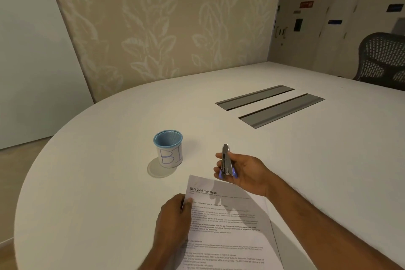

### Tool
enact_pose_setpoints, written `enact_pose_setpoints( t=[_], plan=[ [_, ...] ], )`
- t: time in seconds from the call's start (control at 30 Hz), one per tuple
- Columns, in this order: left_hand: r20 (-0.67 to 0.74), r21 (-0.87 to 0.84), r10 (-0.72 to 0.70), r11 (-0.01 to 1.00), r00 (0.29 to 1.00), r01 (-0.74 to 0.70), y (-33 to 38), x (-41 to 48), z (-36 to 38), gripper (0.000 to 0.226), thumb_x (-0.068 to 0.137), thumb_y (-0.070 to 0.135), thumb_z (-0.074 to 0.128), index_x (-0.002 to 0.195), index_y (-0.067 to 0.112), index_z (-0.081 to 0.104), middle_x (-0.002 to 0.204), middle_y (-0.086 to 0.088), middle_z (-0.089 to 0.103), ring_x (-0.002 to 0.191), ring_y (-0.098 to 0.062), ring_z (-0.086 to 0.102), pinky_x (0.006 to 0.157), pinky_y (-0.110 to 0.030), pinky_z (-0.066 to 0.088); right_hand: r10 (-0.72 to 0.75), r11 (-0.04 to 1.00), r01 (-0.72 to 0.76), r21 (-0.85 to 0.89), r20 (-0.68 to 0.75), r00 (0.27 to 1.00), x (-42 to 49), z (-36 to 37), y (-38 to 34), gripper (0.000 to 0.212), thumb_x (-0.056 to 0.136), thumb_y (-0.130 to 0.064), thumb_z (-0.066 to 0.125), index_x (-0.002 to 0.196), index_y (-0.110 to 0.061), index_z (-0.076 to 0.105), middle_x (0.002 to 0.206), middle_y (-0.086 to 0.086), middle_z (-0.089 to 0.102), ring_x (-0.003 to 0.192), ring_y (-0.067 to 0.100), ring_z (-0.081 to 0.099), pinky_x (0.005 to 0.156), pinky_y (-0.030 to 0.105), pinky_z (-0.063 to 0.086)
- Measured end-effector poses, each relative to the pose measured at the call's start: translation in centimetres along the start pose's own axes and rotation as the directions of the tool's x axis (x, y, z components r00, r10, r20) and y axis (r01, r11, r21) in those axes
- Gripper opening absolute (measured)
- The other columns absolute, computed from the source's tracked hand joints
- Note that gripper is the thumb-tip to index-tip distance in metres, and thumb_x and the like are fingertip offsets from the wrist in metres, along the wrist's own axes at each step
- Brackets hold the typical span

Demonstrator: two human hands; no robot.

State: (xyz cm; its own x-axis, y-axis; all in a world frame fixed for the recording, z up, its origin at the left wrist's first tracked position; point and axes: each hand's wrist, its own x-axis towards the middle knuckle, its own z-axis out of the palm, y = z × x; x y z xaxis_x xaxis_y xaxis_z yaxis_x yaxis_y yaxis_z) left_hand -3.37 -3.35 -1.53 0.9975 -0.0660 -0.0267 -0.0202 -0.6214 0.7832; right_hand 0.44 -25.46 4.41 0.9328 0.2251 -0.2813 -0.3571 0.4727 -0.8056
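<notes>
A white table (87, 160) is carrying printed sheets (230, 221) near the person. The left hand (173, 215) is pinching their left edge. The right hand (243, 173), right of a standing blue mesh cup (168, 151), is curling its fingers round what looks like a small metal stapler (226, 162), just beyond the sheets' top edge.

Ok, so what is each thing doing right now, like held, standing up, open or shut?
Stapler, held in the right hand, nose pointing up, off the table.
Paper, printed side up, left edge pinched by the left hand.
Blue mesh cup, standing upright on the table, nothing seen inside.
Far table flap, shut.
Near table flap, shut.
</notes>
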Motion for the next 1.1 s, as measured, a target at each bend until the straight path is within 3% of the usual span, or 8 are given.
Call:
enact_pose_setpoints(
  t=[0.13,0.33,0.43,0.6,0.73,0.9,1.1],
  plan=[
    [0.003,-0.002,0.011,1.000,1.000,-0.011,0.1,-0.1,0.1,0.028,0.099,0.035,0.045,0.083,0.021,0.063,0.080,0.010,0.070,0.070,-0.010,0.066,0.056,-0.021,0.043,-0.184,0.960,0.169,-0.221,-0.050,0.982,0.7,0.1,1.0,0.030,0.096,-0.017,0.048,0.122,-0.002,0.054,0.103,0.017,0.067,0.105,0.036,0.063,0.098,0.044,0.048],
    [-0.002,0.024,0.016,1.000,1.000,-0.015,-0.2,0.0,0.2,0.030,0.099,0.038,0.044,0.078,0.023,0.058,0.078,0.010,0.069,0.070,-0.010,0.066,0.057,-0.025,0.048,-0.306,0.824,0.255,-0.507,-0.017,0.952,1.2,0.9,1.4,0.019,0.093,-0.015,0.053,0.111,-0.011,0.059,0.109,0.013,0.071,0.105,0.029,0.067,0.100,0.035,0.048],
    [-0.002,0.037,0.032,0.999,0.999,-0.032,-0.3,0.0,0.3,0.029,0.099,0.039,0.044,0.081,0.023,0.060,0.078,0.011,0.069,0.069,-0.010,0.065,0.056,-0.023,0.047,-0.271,0.808,0.254,-0.532,0.046,0.961,1.1,1.2,1.5,0.018,0.092,-0.014,0.055,0.109,-0.010,0.059,0.111,0.013,0.071,0.104,0.026,0.067,0.095,0.028,0.051],
    [0.022,0.031,0.036,0.999,0.999,-0.036,-0.3,0.1,0.4,0.026,0.098,0.041,0.044,0.091,0.025,0.063,0.088,0.017,0.070,0.072,-0.009,0.068,0.060,-0.021,0.053,-0.187,0.793,0.206,-0.573,0.094,0.978,0.9,1.9,1.6,0.026,0.086,-0.029,0.060,0.106,-0.012,0.058,0.110,0.007,0.073,0.103,0.024,0.068,0.090,0.031,0.054],
    [0.031,0.020,0.034,0.999,0.999,-0.035,-0.3,0.1,0.5,0.026,0.097,0.044,0.045,0.098,0.026,0.064,0.096,0.016,0.070,0.075,-0.010,0.069,0.063,-0.019,0.054,-0.178,0.724,0.191,-0.663,0.088,0.980,1.0,2.6,2.1,0.012,0.091,-0.028,0.058,0.100,-0.020,0.061,0.108,0.001,0.074,0.090,0.022,0.072,0.074,0.026,0.057],
    [0.034,-0.010,0.016,1.000,0.999,-0.015,-0.1,0.2,0.5,0.026,0.097,0.044,0.047,0.099,0.026,0.065,0.096,0.012,0.072,0.077,-0.012,0.069,0.062,-0.018,0.050,-0.209,0.732,0.182,-0.657,0.037,0.977,1.0,3.5,2.2,0.015,0.091,-0.024,0.058,0.102,-0.015,0.060,0.084,-0.012,0.076,0.069,0.012,0.073,0.058,0.019,0.056],
    [0.051,-0.028,0.016,0.999,0.999,-0.015,-0.2,0.3,0.7,0.023,0.096,0.047,0.047,0.095,0.031,0.063,0.091,0.016,0.071,0.073,-0.013,0.071,0.067,-0.027,0.061,-0.226,0.747,0.188,-0.637,0.022,0.974,1.3,3.9,2.5,0.016,0.092,-0.023,0.057,0.101,-0.011,0.062,0.094,-0.001,0.073,0.065,0.011,0.072,0.056,0.018,0.055]
  ],
)
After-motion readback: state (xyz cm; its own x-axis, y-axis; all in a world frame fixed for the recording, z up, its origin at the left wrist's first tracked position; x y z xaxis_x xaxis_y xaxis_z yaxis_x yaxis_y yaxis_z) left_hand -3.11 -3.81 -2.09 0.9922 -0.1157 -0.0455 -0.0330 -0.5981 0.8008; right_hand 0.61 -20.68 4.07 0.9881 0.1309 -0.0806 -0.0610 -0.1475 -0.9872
